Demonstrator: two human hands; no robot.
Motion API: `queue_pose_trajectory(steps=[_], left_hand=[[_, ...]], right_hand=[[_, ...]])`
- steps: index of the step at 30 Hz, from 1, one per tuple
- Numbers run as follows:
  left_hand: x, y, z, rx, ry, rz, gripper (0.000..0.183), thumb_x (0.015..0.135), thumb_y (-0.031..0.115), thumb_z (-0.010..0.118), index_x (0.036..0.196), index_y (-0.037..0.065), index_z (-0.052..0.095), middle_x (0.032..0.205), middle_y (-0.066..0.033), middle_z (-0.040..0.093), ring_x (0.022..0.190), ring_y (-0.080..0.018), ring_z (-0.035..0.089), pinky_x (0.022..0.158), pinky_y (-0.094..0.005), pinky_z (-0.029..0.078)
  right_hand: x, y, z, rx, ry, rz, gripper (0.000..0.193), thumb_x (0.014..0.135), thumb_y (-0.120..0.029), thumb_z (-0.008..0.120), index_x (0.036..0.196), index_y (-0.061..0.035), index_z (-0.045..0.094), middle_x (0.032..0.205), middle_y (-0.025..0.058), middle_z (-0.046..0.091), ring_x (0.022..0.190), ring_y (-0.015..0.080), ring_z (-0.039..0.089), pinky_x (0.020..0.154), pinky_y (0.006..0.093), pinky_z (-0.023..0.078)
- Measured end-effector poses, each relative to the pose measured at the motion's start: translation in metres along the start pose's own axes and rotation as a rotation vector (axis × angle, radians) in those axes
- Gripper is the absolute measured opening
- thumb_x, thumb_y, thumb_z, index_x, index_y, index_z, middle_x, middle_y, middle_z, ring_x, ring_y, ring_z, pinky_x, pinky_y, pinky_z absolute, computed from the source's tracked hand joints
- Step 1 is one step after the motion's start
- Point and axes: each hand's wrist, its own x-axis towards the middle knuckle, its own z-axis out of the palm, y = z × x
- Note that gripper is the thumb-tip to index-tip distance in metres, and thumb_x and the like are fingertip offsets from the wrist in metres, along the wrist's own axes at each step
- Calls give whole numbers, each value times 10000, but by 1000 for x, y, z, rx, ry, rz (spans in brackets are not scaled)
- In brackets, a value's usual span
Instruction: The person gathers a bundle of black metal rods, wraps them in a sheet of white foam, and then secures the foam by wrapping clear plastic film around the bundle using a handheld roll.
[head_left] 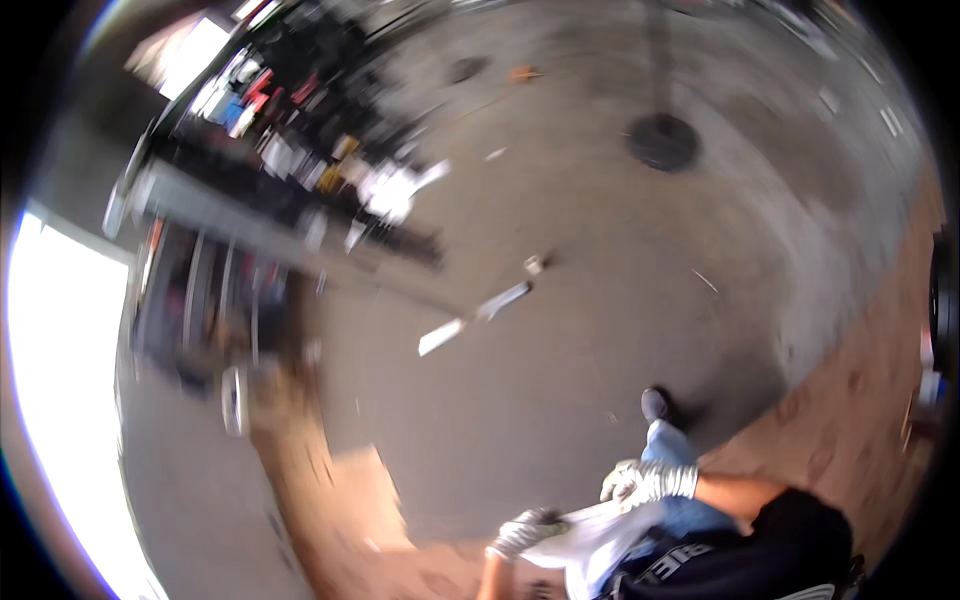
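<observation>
Both my hands wear pale knitted gloves with dark bands. My left hand (524, 532) is at the bottom of the head view, its fingers closed on one side of a thin white sheet-like thing (592, 532). My right hand (640, 482), a little higher and to the right, is closed at the upper edge of it. The white thing hangs between the hands in front of my body. Blur hides whether it is cloth, paper or plastic.
Pale strips (440, 337) and a small cup-like piece (533, 265) lie on the grey floor (560, 390). A cluttered bench (225, 215) stands at the left, a round black pole base (663, 142) at the far right. Brown flooring (830, 420) borders the right.
</observation>
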Motion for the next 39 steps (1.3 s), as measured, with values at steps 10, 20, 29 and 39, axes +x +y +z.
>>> queue_pose_trajectory(steps=[10, 20, 29, 39], left_hand=[[71, 139, -171, 256, 156, -50, 283, 824, 277, 552, 1002, 67, 617, 945, -56, 641, 854, -157, 593, 793, -244, 451], [69, 125, -271, -422, 760, -6, 232, 773, 294, 636, 892, 95, 631, 780, -28, 634, 728, -148, 572, 705, -273, 443], [128, 107, -398, -861, 1266, 165, 113, 752, 141, 649, 781, 54, 585, 842, -39, 561, 766, -129, 513, 712, -259, 424], [233, 114, -455, -1391, 1898, 472, 150, 726, 8, 660, 754, 71, 526, 997, -60, 512, 977, -160, 449, 843, -262, 362]], right_hand=[[20, -62, -226, -52, 336, 289, 125, 812, -204, 559, 749, -97, 544, 647, 22, 553, 611, 132, 514, 591, 280, 413], [185, -38, -379, 194, 239, 327, 73, 815, -109, 576, 818, -48, 616, 701, -36, 592, 621, 45, 503, 580, 190, 407], [395, -23, -497, 21, 64, 396, 181, 781, -230, 633, 910, -107, 599, 732, -38, 605, 664, 52, 538, 649, 229, 440], [509, 2, -499, -291, -116, 249, 199, 785, -148, 562, 975, -89, 568, 836, 61, 628, 790, 194, 594, 734, 313, 454]])
